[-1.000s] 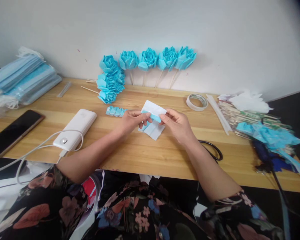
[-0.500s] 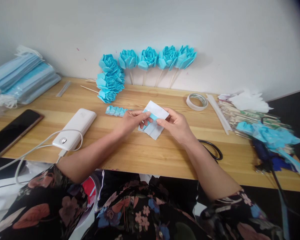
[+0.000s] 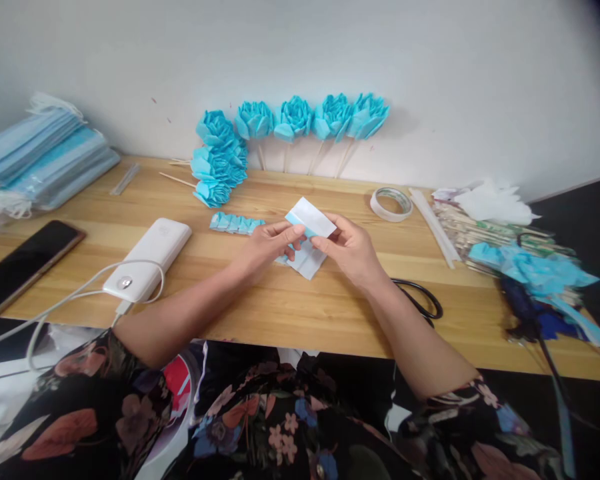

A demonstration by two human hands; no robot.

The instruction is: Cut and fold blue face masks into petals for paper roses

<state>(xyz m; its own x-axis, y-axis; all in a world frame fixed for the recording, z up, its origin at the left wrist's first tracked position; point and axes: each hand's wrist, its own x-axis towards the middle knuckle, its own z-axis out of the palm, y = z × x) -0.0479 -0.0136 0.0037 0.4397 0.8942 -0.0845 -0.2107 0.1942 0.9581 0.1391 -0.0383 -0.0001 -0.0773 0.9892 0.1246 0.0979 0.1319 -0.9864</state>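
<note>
Turning of folded sheet [image 3: 312, 216] in a two-handed grip

Finds the folded sheet held over the middle of the desk [image 3: 280, 323], white uppermost with some blue showing below. Finds the left hand [image 3: 273, 243] pinching the left edge with thumb on top, and the right hand [image 3: 354, 252] gripping the right side with thumb in front and fingers behind. Compared with a second ago, records the upper edge swung slightly clockwise and the right thumb lower. Judges this a small adjustment of the fold, with neither side let go and the piece unfinished. Cannot tell the pale lower piece [image 3: 309, 263] beneath as joined or separate. Notes a pleated blue strip [image 3: 233, 223] just beyond the left hand, unaffected.
</note>
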